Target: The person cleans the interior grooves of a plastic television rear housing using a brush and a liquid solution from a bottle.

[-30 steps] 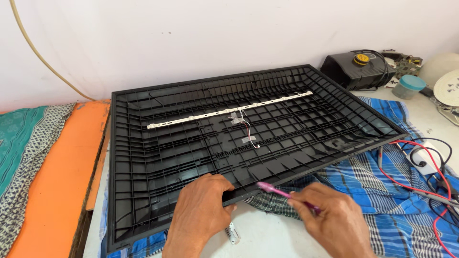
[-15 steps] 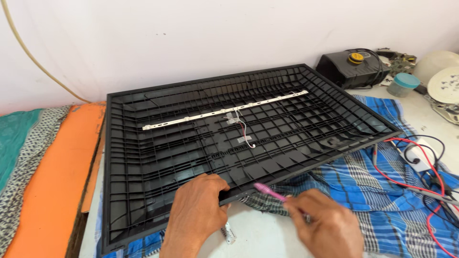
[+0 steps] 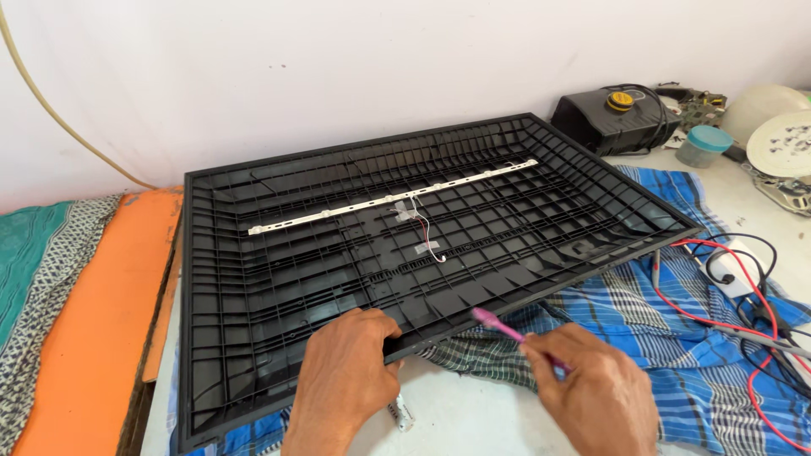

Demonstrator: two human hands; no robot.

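Observation:
A large black ribbed plastic back panel (image 3: 296, 287) lies tilted on the table, with a long white light strip (image 3: 389, 198) fixed across its inside and thin red and white wires (image 3: 427, 232) taped near the middle. My left hand (image 3: 346, 371) grips the panel's near edge. My right hand (image 3: 591, 393) holds a thin pink tool (image 3: 498, 323), its tip close to that edge.
A blue checked cloth (image 3: 667, 338) lies under the panel's right side. Red and black leads (image 3: 735, 295) trail at the right. A black box with a yellow knob (image 3: 612, 118), a small jar (image 3: 701, 145) and white discs sit at the back right. Orange padding (image 3: 93, 321) lies left.
The view has shifted a little. My right hand with the pink tool has stayed by the panel's near edge, and my left hand keeps its grip there.

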